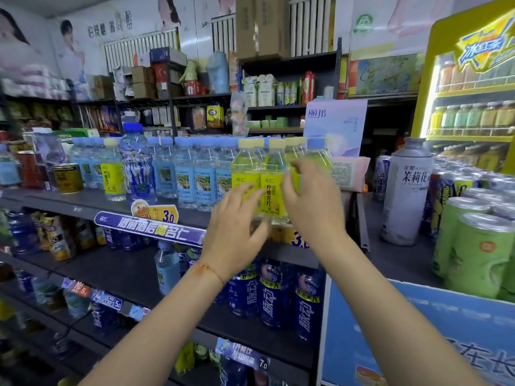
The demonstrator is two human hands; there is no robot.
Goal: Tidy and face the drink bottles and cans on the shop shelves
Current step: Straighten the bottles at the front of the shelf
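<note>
A group of lemon-soda bottles with yellow labels and pale yellow caps stands at the right end of the top shelf. My left hand is raised in front of the leftmost yellow bottle, fingers relaxed and spread, fingertips at its label. My right hand hovers at the right side of the group, its thumb beside the middle bottle and its fingers reaching over a bottle behind. Neither hand plainly grips anything. Blue-label water bottles line the shelf to the left.
One yellow-label bottle and a taller blue bottle stand among the water bottles. Dark blue sports-drink bottles fill the shelf below. Green cans and a tall white can crowd the right counter, beside a lit fridge.
</note>
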